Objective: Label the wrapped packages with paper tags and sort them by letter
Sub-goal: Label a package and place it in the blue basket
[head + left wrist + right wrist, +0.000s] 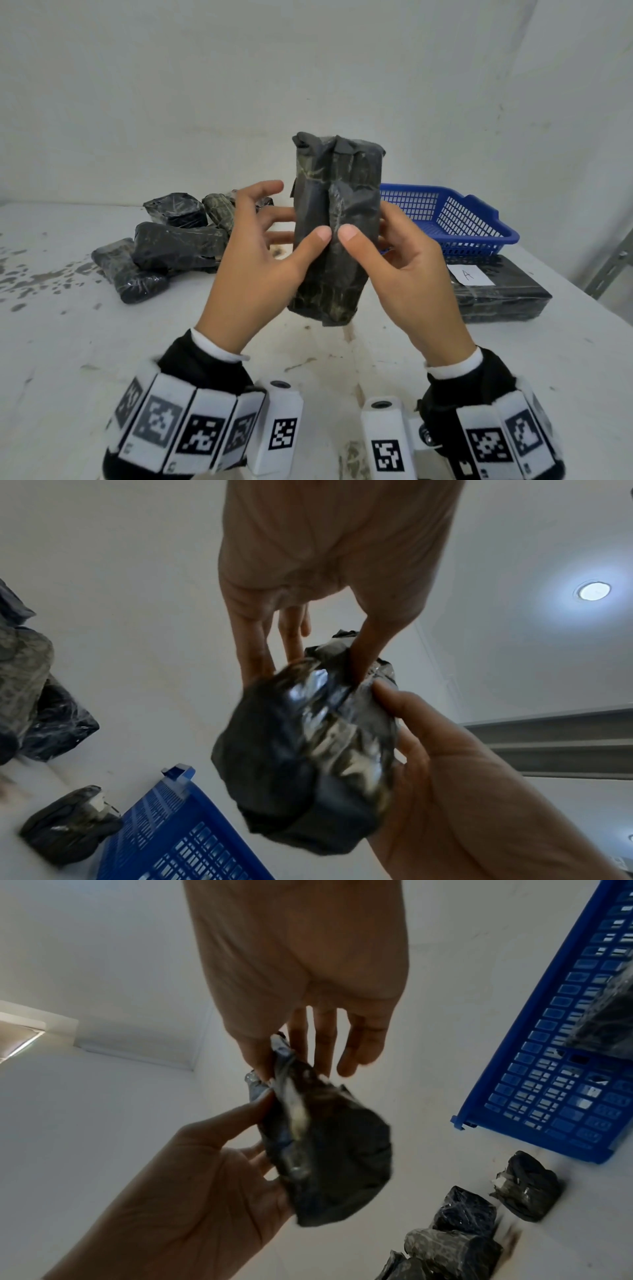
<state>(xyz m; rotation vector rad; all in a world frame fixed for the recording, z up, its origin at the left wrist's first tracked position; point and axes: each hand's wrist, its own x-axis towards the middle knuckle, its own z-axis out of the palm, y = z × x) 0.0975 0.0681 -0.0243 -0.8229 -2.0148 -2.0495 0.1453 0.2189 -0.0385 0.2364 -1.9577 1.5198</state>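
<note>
A white tabletop (pixel 102 342), worn and spotted with dark stains toward its left side, stands against a plain white wall (pixel 171 85); a grey metal upright (pixel 608 270) shows at its far right edge. In the left wrist view a round ceiling light (pixel 594 591) glows on a white ceiling; grey rails (pixel 561 742) cross below it.

— Where is the head camera looking?
— Down and forward over the table (pixel 85 342).
— And the wrist cameras?
— Each is looking up along its palm, very close; both are sharing the package (pixel 308 750) and blue basket (pixel 548 1069).
</note>
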